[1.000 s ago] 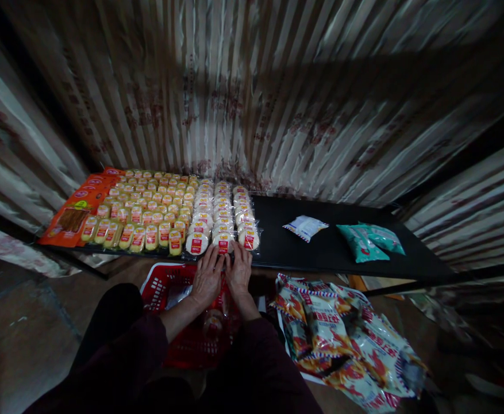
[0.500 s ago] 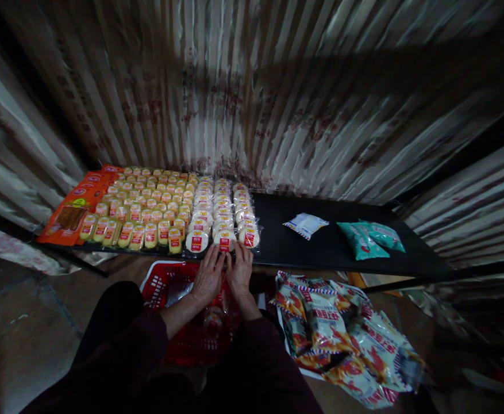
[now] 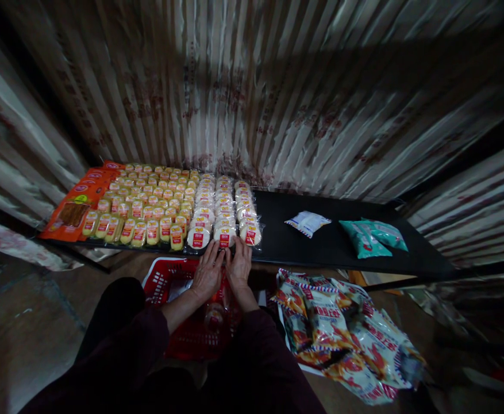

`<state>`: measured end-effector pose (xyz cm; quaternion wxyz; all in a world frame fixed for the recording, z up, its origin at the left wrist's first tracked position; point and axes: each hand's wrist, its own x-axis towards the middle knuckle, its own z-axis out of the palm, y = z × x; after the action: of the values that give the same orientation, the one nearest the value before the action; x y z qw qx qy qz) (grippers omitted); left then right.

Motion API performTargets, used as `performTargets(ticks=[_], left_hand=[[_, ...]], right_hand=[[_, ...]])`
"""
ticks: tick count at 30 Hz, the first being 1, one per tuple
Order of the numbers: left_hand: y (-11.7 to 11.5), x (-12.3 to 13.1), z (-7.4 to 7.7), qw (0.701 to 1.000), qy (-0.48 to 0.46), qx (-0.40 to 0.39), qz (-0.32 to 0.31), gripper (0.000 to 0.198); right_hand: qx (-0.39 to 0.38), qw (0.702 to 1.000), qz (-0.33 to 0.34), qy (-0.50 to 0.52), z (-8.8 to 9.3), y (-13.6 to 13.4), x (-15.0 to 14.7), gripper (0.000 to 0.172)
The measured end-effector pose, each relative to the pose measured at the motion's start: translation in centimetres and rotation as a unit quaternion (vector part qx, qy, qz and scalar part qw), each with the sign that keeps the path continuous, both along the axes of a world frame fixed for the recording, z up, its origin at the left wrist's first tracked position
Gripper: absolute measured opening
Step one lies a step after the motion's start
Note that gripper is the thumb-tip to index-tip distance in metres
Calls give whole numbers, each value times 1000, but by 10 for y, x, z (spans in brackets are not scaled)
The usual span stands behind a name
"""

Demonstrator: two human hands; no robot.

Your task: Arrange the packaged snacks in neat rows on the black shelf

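Observation:
My left hand [image 3: 207,274] and my right hand [image 3: 238,269] are side by side at the front edge of the black shelf [image 3: 277,230]. Their fingers stretch forward and touch the near edge of a clear-wrapped round white rice cracker [image 3: 224,237] with a red label. This packet is at the front of the middle of three rows of such crackers. My right fingertips also come close to the front cracker packet [image 3: 250,235] of the right row. The undersides of both hands are hidden.
Left of the crackers are rows of small yellow packaged cakes [image 3: 139,234] and orange bags [image 3: 73,213]. A white-blue packet [image 3: 307,222] and teal packets [image 3: 366,238] lie to the right. Below are a red basket [image 3: 159,276] and a white container heaped with snack bags [image 3: 329,319].
The view has shifted slightly. Both hands stay at the front of the middle cracker row, with hardly any movement. The packets look unchanged.

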<state>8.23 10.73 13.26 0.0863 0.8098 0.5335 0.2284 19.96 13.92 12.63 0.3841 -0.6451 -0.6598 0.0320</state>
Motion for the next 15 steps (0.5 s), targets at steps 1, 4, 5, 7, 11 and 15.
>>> performTargets(ticks=[1,4,5,7,11,15], left_hand=[[1,0,0,1000,-1,-1,2,52],[2,0,2,1000,-1,1,5,52],[3,0,2,1000,0,1,4,52],[3,0,2,1000,3,2,2,52],[6,2,4,1000,13,8,7,51],[11,2,6,999,24,27,16,48]], right_hand=[[1,1000,0,-1,0,1,0,39],[7,1000,-1,-4,2,3,0,38],[9,1000,-3,-5,2,3,0,38],[10,1000,-8,-7,2,4,0,38],[4,1000,-11,-12,4,7,0,38],[0,1000,-14,-16,6,9,0,37]])
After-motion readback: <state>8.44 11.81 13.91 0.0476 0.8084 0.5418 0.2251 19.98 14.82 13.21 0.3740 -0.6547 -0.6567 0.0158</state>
